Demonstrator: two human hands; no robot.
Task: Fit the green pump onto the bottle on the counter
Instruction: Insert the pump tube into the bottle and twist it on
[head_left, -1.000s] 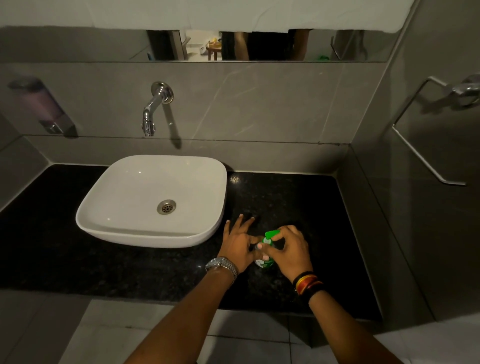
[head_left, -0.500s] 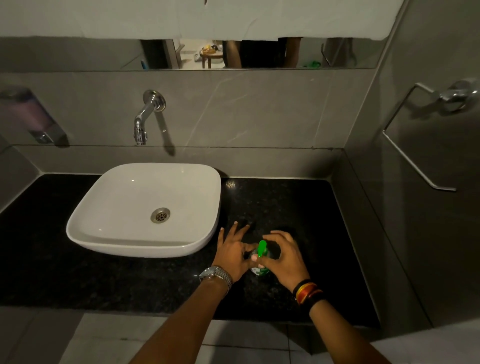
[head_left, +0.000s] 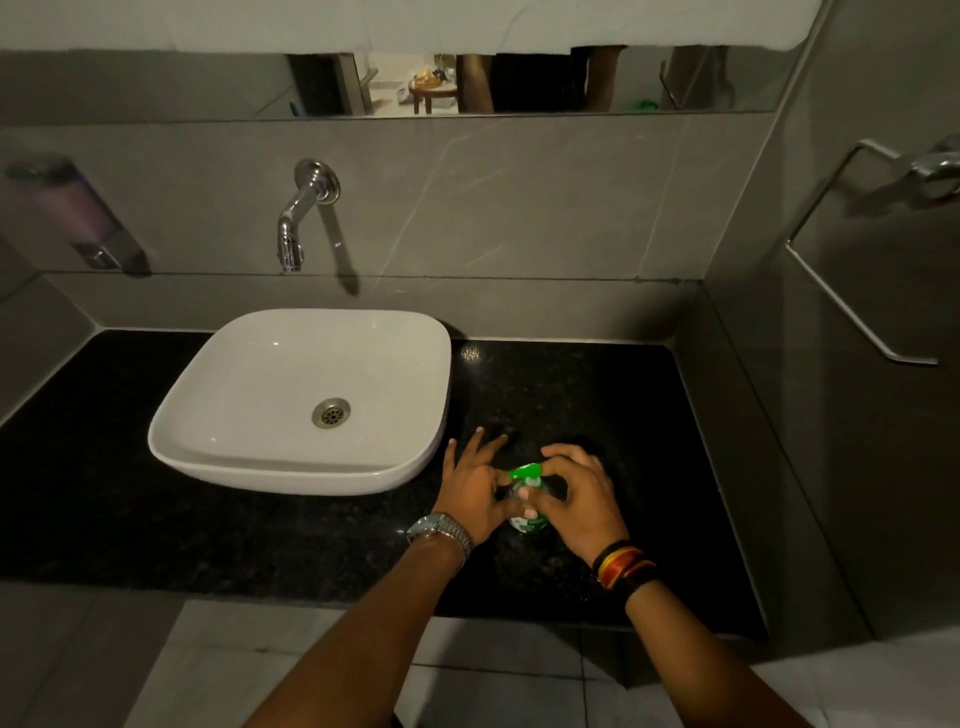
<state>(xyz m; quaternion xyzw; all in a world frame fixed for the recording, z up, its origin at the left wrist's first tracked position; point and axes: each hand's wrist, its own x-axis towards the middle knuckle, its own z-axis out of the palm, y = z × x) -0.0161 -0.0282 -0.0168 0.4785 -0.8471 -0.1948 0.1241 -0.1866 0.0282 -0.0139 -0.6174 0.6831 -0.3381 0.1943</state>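
Note:
A small bottle with a green and white label stands upright on the black granite counter, right of the basin. The green pump sits on top of it, nozzle pointing left. My left hand grips the bottle's neck with thumb and forefinger, the other fingers spread. My right hand curls over the pump from the right, fingertips on its head and collar. Most of the bottle's body is hidden between my hands.
A white vessel basin sits on the counter's left half under a chrome wall tap. A soap dispenser hangs on the left wall, a towel ring on the right wall. A mirror runs above.
The pump's nozzle has turned: it pointed right, then stood end-on, and now points left. My right hand has shifted its fingers around the pump. The left hand has kept its hold.

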